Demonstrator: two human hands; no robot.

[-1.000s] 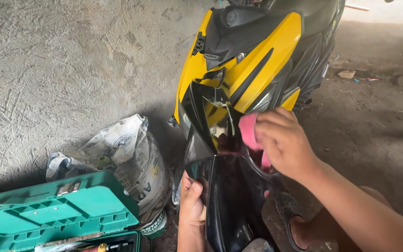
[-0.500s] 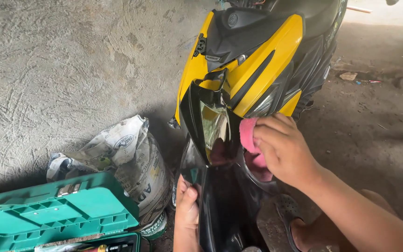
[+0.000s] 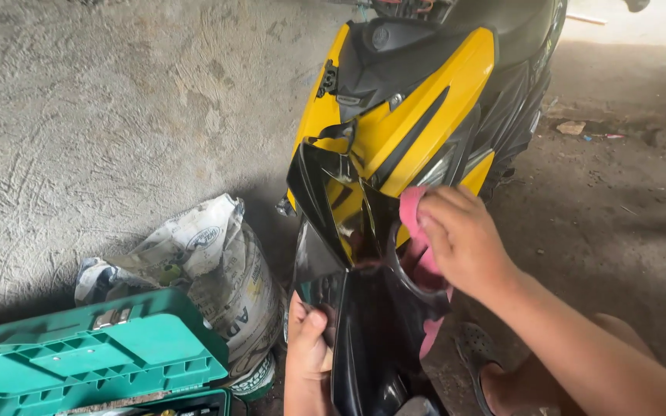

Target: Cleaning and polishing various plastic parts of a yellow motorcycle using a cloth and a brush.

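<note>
- Glossy black fairing panel (image 3: 371, 323) stands upright in front of the yellow and black scooter (image 3: 418, 92), its lower end near my knees.
- My left hand (image 3: 306, 347) pinches the panel's left edge, thumb on the front face, holding it steady.
- My right hand (image 3: 464, 239) is closed around a pink cloth (image 3: 414, 219), pressing it against the panel's upper inner curve; 1 tail of the cloth hangs lower down.
- Step in hand, as I judge it: wiping the panel's shiny surface while bracing it.
- Next stroke calls for firm, even pressure with the cloth and a steady left grip so the panel does not twist.
- A green toolbox (image 3: 94, 358) and a printed sack (image 3: 217, 262) sit to my left on the concrete floor (image 3: 117, 115).
</note>
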